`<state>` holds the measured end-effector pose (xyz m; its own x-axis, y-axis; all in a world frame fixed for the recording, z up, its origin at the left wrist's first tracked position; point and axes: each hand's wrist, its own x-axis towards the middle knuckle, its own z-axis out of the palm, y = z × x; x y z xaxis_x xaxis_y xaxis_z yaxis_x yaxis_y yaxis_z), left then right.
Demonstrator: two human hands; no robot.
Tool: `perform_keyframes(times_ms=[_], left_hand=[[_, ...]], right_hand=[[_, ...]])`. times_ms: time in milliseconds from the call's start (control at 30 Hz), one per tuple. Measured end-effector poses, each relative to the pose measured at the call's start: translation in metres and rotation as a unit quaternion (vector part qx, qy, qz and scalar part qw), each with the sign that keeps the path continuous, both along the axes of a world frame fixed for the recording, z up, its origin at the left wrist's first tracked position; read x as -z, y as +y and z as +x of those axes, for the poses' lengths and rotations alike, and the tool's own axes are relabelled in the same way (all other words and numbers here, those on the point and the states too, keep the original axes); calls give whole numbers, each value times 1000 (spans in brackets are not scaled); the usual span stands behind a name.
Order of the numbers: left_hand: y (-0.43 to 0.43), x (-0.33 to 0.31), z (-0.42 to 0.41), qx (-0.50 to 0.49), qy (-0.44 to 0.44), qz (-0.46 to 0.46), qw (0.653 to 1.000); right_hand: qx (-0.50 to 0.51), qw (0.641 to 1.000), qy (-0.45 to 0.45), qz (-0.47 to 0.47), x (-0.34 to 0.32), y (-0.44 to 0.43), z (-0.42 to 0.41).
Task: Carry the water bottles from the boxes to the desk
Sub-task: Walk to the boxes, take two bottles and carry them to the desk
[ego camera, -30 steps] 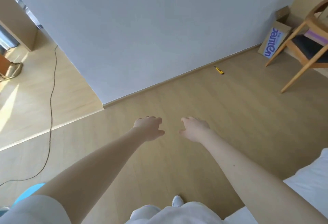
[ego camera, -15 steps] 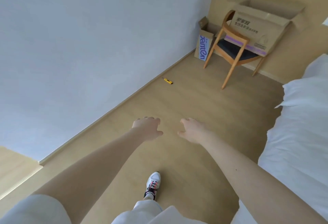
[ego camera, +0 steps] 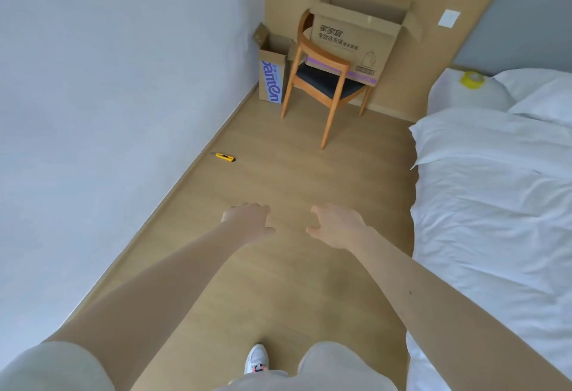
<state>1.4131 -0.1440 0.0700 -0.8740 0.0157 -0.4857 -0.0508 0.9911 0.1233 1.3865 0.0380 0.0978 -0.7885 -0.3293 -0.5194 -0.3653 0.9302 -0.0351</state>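
Note:
Both my arms reach forward over the wooden floor. My left hand point(ego camera: 249, 220) and my right hand point(ego camera: 335, 225) hang side by side with loosely curled fingers and hold nothing. At the far end of the room a large open cardboard box point(ego camera: 356, 34) sits on a wooden chair point(ego camera: 322, 84). A smaller open box with blue lettering point(ego camera: 272, 72) stands on the floor in the corner, left of the chair. No water bottle shows; the insides of both boxes are hidden from here. The desk is out of view.
A bed with white bedding point(ego camera: 495, 192) runs along the right side. A roll of yellow tape point(ego camera: 472, 79) lies on its pillow. A yellow utility knife point(ego camera: 226, 157) lies on the floor by the white wall point(ego camera: 108, 96). My shoe point(ego camera: 257, 358) shows at the bottom.
The view has swung to the right: the chair, both boxes and the bed have come into fuller view. My hands keep the same loose pose in front of me.

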Motion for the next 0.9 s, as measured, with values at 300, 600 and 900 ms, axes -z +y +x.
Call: perform_keyframes(times_ms=[300,600,900], left_hand=[[23,-1,-116,64,11,-27,998],[60,-32,-277,63,33,-64,995],[91,-24,-394,62,34,-62,996]], right_hand=[[51,999,4,-15,13,23,-100],[64,995,40,-61,-2,61,-261],[59,996,31,-63,2,88,-383]])
